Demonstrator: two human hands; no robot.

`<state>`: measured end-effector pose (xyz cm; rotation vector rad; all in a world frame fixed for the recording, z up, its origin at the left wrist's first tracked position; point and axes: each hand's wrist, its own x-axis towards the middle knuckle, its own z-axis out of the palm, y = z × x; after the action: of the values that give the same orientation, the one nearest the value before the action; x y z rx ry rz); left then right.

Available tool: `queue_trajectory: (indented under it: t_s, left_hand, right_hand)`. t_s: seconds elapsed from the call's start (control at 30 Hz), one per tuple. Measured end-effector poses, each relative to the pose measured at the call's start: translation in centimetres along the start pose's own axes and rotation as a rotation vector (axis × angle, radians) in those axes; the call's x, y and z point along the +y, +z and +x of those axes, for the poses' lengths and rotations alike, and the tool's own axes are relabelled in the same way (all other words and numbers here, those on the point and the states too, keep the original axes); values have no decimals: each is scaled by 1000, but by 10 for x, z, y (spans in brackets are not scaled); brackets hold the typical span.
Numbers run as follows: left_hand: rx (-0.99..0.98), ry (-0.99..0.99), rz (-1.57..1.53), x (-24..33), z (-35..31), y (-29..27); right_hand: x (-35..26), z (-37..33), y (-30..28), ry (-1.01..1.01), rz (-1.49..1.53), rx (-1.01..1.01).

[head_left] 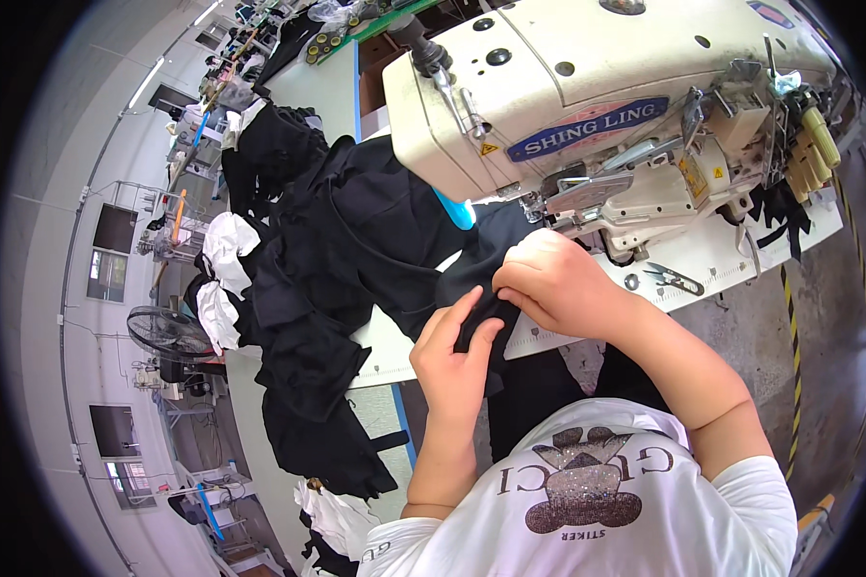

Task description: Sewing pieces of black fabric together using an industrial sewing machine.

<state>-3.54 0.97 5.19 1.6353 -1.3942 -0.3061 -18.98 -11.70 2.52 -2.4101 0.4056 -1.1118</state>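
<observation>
Black fabric [375,221] spreads over the white sewing table [380,356] and runs up to the needle area of a cream industrial sewing machine [510,87]. My right hand [553,279] pinches the fabric's edge just in front of the presser foot, fingers curled. Just left of it, my left hand [452,351] holds the same cloth between thumb and fingers. Part of the cloth hangs below the table edge between my hands. What the left fingertips grip is partly hidden by the folds.
Thread snips [675,279] lie on the table right of my hands, beside a small round metal part [631,281]. More black garments and white cloth [229,240] are piled at left. A black fan [168,334] stands beyond. Thread guides crowd the machine's right end.
</observation>
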Motion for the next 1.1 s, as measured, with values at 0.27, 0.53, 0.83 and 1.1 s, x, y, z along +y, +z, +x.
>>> queue_trajectory:
  t_s: [0.27,0.53,0.83,1.1]
  left_hand:
    - [63,-134,-144,-15,1,1]
    - [-71,-5,-337,-33,0,-2]
    - [-7,-182,-366,-39,-1,-3]
    - [35,23,-125,-26,1,4]
  right_hand:
    - [3,2,2,25,49,-15]
    - [4,2,2,106,64,-142]
    - [1,4,5,97,63,-80]
    - [9,0,9,32,109,45]
